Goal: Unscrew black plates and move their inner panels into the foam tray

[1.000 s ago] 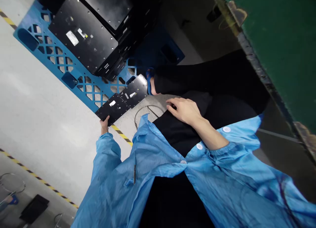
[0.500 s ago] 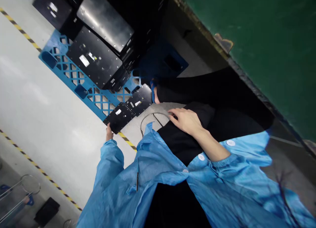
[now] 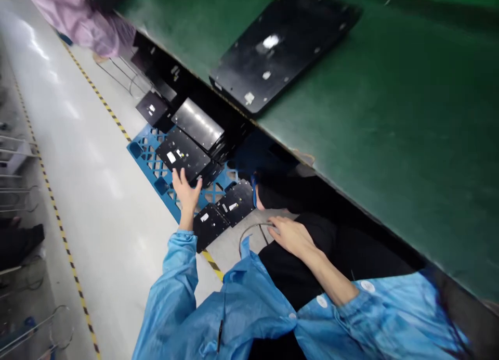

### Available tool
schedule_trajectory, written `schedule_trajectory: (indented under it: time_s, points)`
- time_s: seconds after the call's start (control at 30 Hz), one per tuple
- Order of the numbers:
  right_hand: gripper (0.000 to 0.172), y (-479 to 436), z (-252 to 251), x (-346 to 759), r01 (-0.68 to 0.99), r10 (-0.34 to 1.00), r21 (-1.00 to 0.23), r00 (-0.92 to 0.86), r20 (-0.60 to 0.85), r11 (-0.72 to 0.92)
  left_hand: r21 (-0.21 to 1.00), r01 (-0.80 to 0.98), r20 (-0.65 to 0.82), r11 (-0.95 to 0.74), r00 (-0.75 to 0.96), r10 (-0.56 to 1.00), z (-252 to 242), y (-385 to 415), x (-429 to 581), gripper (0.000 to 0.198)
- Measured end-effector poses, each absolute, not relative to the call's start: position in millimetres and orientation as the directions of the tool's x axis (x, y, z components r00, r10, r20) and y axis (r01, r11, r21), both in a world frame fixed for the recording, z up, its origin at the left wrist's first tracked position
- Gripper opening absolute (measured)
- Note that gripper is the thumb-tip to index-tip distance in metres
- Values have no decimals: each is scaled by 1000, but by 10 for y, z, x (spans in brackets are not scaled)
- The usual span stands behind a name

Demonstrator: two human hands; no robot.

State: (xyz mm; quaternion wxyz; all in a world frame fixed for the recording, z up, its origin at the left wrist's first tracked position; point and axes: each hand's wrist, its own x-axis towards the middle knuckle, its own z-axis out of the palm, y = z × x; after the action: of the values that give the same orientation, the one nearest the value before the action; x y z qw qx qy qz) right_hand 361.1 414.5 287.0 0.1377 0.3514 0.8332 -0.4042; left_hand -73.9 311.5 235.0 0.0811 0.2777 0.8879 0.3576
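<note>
My left hand (image 3: 186,191) is raised with its fingers spread, holding nothing, just above a black metal panel (image 3: 209,225) that lies half on the floor and half on a blue plastic pallet (image 3: 154,168). A second black panel (image 3: 235,204) lies beside it. Stacked black panels (image 3: 183,153) sit further back on the pallet. My right hand (image 3: 290,235) rests flat on my black-trousered knee, fingers stretched out. Blue coat sleeves cover both my arms.
A green table (image 3: 390,131) fills the right, with a large black panel (image 3: 280,48) lying on it near its edge. A metal stool ring (image 3: 254,229) shows below my knee. Yellow-black floor tape (image 3: 97,94) runs along the aisle. A person in a pink coat (image 3: 89,24) stands far back.
My left hand has let go of the black panel's corner and lifted, fingers spread. The view has swung upward, bringing the green table top into sight. My right hand stays on my knee.
</note>
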Motion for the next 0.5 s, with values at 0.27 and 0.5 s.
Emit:
schedule_trajectory:
  time_s: [0.27, 0.5]
  points:
    - [38, 4350, 3046, 3571, 658, 591, -709, -686, -424, 255, 633, 735, 418, 245, -590, 691, 3821, 4835, 12, 85]
    - [31, 4486, 2806, 3469, 628, 683, -773, -604, -411, 90, 227, 968, 411, 107, -194, 891, 5105, 6339, 508, 86]
